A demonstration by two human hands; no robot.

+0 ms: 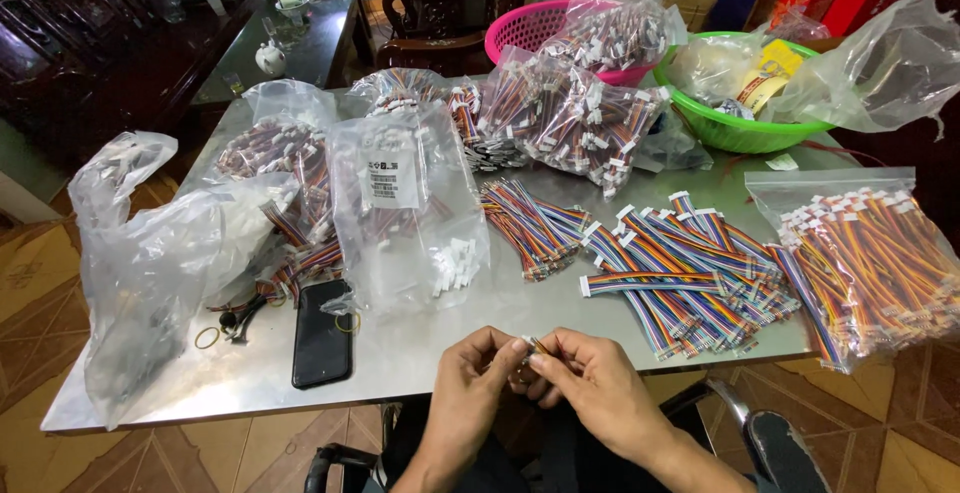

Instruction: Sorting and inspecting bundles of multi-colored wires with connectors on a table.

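Pinched between your left hand and right hand: one small cable piece, lower centre. Loose ribbon cables piled centre-right remain; bagged cables at right look finished.

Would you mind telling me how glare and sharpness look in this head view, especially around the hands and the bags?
Head view: daylight glare whitens the clear plastic bags and sheens the metal table; the left hand and right hand are fairly sharp, but the small wire piece they pinch is too tiny to resolve; the edges bend slightly.
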